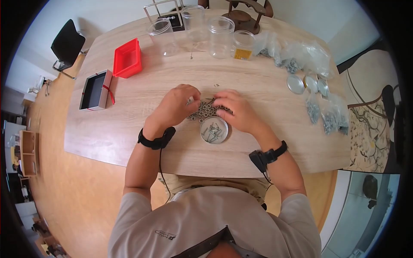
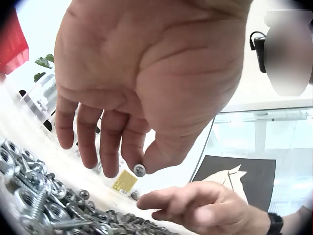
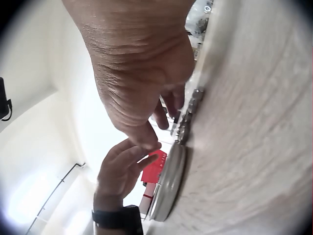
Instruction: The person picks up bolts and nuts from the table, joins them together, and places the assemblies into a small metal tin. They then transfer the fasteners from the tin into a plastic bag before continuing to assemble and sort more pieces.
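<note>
A pile of nuts and screws (image 1: pixel 207 109) lies on the table between the hands. My left hand (image 1: pixel 177 105) is at its left side; in the left wrist view the thumb and index finger of the left hand (image 2: pixel 146 93) pinch a screw (image 2: pixel 139 170) by its head end. My right hand (image 1: pixel 239 111) is over the pile's right side, fingers bent toward the hardware; whether the right hand (image 3: pixel 142 83) holds anything is hidden. Just below the pile, a round lid (image 1: pixel 202 136) holds several screws (image 1: pixel 213 131). The lid (image 3: pixel 168 188) shows edge-on in the right wrist view.
Clear jars (image 1: pixel 220 41) stand along the back. A red tray (image 1: pixel 138 64) and a grey box (image 1: pixel 103 96) are at the left. Bags of hardware (image 1: pixel 330 116) and metal lids (image 1: pixel 295 84) lie at the right.
</note>
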The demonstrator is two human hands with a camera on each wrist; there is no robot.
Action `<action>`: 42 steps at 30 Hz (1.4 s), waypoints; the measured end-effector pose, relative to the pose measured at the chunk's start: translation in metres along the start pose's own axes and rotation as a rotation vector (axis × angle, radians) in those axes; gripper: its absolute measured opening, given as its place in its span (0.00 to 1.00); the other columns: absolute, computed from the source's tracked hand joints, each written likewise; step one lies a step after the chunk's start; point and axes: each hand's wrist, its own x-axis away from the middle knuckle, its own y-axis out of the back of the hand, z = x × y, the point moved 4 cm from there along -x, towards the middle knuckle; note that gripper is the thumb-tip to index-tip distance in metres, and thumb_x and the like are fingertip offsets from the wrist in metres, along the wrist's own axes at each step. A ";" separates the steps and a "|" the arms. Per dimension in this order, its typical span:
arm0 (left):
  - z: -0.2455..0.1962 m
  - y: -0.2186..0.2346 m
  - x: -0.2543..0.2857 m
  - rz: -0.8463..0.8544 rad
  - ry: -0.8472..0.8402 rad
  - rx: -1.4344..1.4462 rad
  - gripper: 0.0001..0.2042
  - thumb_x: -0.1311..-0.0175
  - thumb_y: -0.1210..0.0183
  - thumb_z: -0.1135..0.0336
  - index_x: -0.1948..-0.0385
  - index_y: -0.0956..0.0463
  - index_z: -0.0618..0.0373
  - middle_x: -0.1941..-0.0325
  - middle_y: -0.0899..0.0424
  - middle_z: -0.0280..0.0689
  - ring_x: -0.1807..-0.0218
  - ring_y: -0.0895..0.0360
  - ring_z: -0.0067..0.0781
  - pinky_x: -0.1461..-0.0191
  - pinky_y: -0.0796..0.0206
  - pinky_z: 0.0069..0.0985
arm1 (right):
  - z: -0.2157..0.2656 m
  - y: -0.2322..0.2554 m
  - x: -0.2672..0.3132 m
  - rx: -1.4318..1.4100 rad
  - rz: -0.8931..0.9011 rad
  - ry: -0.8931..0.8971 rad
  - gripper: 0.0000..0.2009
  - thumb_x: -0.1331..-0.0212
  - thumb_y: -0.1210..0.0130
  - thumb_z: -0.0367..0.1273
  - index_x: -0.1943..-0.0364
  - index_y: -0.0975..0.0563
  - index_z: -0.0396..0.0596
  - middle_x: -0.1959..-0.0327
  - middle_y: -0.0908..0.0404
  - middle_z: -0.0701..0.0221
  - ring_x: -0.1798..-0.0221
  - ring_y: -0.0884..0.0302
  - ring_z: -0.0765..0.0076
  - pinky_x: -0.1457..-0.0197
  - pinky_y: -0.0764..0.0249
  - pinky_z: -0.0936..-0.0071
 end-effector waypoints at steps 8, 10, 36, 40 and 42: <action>0.006 -0.011 0.002 -0.067 -0.094 -0.287 0.09 0.35 0.34 0.74 0.55 0.14 0.56 0.49 0.12 0.42 0.42 0.19 0.51 0.36 0.25 0.42 | -0.009 -0.006 -0.004 0.365 -0.081 0.171 0.17 0.37 0.37 0.23 0.45 0.13 0.48 0.39 0.13 0.65 0.29 0.25 0.48 0.25 0.26 0.55; 0.016 -0.012 0.000 -0.074 -0.040 -0.378 0.08 0.33 0.36 0.73 0.55 0.13 0.55 0.51 0.12 0.42 0.44 0.18 0.51 0.38 0.25 0.43 | -0.010 -0.004 -0.005 0.358 -0.102 0.156 0.15 0.38 0.37 0.23 0.48 0.12 0.48 0.42 0.11 0.67 0.32 0.23 0.49 0.27 0.24 0.56; 0.036 -0.004 -0.004 -0.126 0.183 -0.158 0.10 0.35 0.40 0.75 0.54 0.22 0.64 0.64 0.12 0.52 0.58 0.13 0.58 0.52 0.21 0.46 | 0.018 0.001 0.003 -0.428 0.142 -0.174 0.10 0.36 0.29 0.28 0.52 0.12 0.44 0.61 0.09 0.67 0.62 0.17 0.78 0.53 0.20 0.76; 0.041 -0.005 -0.005 -0.113 0.190 -0.152 0.09 0.35 0.39 0.75 0.54 0.20 0.62 0.62 0.11 0.48 0.58 0.12 0.52 0.51 0.21 0.42 | 0.019 0.009 -0.001 -0.098 -0.003 -0.091 0.11 0.38 0.30 0.27 0.51 0.11 0.48 0.55 0.09 0.67 0.55 0.14 0.68 0.49 0.17 0.69; 0.037 -0.004 -0.005 -0.120 0.168 -0.207 0.07 0.34 0.38 0.73 0.56 0.19 0.61 0.60 0.11 0.47 0.54 0.13 0.54 0.47 0.23 0.45 | 0.003 0.013 -0.005 0.142 -0.227 0.069 0.13 0.38 0.32 0.27 0.49 0.11 0.51 0.51 0.09 0.68 0.47 0.15 0.61 0.42 0.17 0.64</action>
